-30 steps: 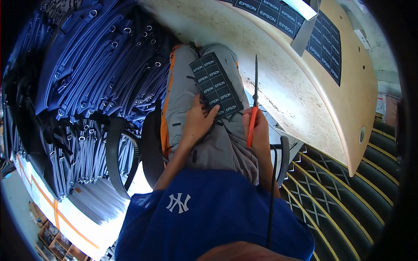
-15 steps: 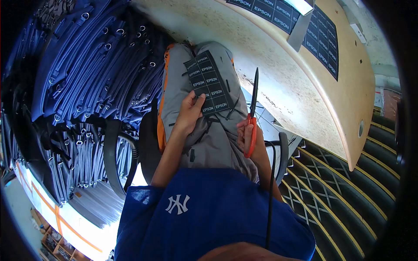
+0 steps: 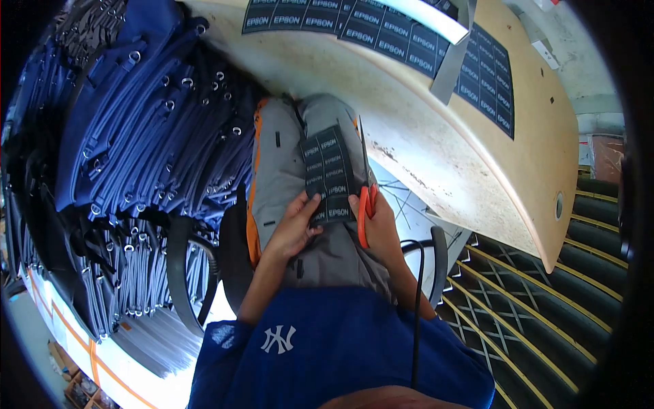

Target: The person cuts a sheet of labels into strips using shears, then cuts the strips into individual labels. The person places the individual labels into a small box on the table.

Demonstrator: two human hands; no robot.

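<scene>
A black sheet of EPSON labels (image 3: 328, 170) lies over my lap, upright in two columns. My left hand (image 3: 294, 221) pinches its lower left edge, thumb on top. My right hand (image 3: 375, 217) has its fingers round the red handles of a pair of scissors (image 3: 366, 204), whose dark blades point away from me and look closed. The thumb of that hand touches or nearly touches the sheet's lower right edge. Small dark scraps (image 3: 278, 139) rest on the grey trousers (image 3: 276, 163).
Blue straps with metal rings (image 3: 136, 136) are heaped at the left. A curved pale table (image 3: 490, 136) stands ahead and to the right, with more EPSON sheets (image 3: 395, 41) on it. Chair armrests (image 3: 441, 262) flank me. Dark rolls or slats (image 3: 545, 293) are at the right.
The label sheet has come closer to my body and sits straighter. My right hand has moved left with the scissors, up to the sheet's right edge. The view has shifted slightly.
</scene>
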